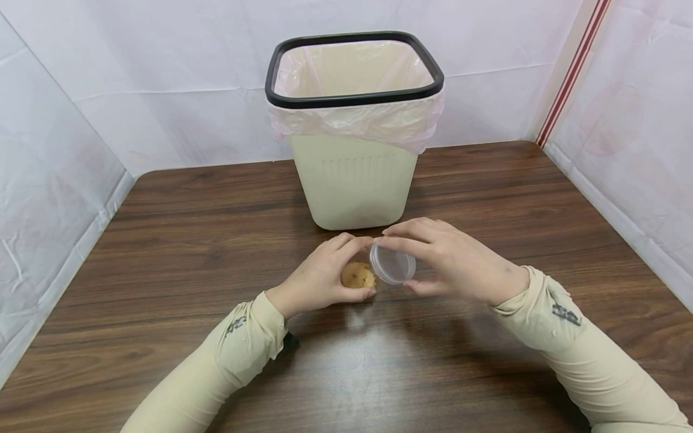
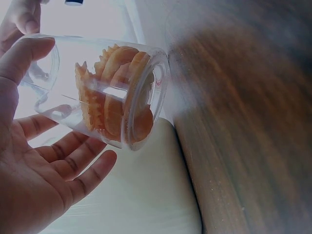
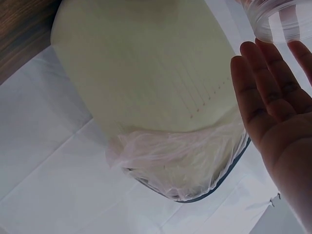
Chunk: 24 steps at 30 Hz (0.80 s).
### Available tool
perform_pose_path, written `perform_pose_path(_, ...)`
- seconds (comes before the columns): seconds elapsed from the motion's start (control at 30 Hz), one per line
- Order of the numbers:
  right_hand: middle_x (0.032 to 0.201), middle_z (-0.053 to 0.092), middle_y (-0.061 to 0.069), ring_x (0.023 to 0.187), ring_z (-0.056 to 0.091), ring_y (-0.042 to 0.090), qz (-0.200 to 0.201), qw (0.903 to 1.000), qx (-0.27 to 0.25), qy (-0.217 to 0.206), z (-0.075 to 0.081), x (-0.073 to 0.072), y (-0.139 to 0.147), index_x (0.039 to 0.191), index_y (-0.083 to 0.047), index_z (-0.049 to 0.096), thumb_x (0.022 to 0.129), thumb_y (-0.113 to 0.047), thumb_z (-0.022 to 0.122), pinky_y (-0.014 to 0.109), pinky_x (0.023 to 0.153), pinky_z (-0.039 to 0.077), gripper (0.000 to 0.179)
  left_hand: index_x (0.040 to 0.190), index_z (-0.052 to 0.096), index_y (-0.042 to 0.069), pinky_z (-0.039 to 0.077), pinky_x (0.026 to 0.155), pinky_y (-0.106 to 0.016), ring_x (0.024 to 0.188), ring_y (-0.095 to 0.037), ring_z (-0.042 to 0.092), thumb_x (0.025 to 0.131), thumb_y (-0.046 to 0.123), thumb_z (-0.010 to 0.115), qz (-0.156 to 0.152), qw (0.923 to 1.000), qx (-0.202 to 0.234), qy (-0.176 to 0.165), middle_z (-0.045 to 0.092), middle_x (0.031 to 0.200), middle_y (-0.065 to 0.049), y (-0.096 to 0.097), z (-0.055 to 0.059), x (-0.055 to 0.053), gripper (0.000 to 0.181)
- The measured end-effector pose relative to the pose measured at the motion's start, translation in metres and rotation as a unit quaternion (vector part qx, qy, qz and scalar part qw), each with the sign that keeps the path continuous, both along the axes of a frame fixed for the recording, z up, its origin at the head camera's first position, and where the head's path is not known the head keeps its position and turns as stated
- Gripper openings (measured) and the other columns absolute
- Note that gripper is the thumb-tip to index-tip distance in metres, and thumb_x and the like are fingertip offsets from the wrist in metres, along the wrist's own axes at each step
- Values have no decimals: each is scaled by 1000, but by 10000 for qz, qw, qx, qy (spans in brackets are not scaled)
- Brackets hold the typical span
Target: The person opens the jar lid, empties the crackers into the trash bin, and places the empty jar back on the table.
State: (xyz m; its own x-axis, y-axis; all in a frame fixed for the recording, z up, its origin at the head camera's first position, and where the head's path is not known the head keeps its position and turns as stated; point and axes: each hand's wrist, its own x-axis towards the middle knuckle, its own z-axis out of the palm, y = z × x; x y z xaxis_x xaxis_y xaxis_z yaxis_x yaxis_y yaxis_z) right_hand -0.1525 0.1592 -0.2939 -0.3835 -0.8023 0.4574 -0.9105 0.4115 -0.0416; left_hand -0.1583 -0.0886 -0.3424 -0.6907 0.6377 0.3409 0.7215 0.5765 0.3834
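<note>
My left hand (image 1: 319,273) grips a clear plastic jar (image 2: 68,56) near its mouth, thumb on one side and fingers on the other. Inside, several golden scallop-edged cookies (image 2: 114,92) are stacked towards the base. From above, the top cookie (image 1: 357,275) shows within the jar. Just right of the mouth, my right hand (image 1: 449,258) pinches a round clear lid (image 1: 393,263) by its rim, tilted and off the jar. The right wrist view shows only part of the lid (image 3: 280,22) at its top right corner. I cannot tell whether the jar touches the table.
A cream trash bin (image 1: 354,180) with a black rim (image 1: 352,101) and a thin pink liner (image 1: 422,129) stands behind my hands on the dark wooden table (image 1: 206,240). White sheeting (image 1: 178,54) hangs at the back and sides.
</note>
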Motion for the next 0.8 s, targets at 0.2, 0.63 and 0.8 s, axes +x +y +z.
perform_pose_path(0.2, 125, 60, 6, 114, 56, 22, -43, 9999, 152, -45, 2, 1, 1, 134, -13, 55, 70, -18, 82, 41, 97, 47, 71, 132, 52, 12, 48, 94, -40, 104, -21, 59, 75, 38, 79, 2, 10000, 7, -14, 61, 114, -7, 0, -1, 0, 69)
perform_pose_path(0.63, 128, 58, 5, 118, 54, 22, -134, 9994, 161, -268, 3, 2, 0, 135, -15, 53, 77, -31, 77, 43, 100, 44, 65, 133, 52, 11, 48, 94, -41, 105, -21, 59, 75, 38, 78, -22, 10000, 20, 19, 61, 115, -8, -1, -1, -1, 69)
perform_pose_path(0.8, 129, 58, 5, 119, 54, 21, -210, 9993, 96, -290, 2, 3, -1, 135, -14, 54, 81, -37, 74, 42, 101, 44, 62, 133, 51, 11, 48, 92, -39, 103, -22, 60, 75, 38, 78, -46, 10000, 36, 0, 61, 113, -8, -1, -2, -1, 69)
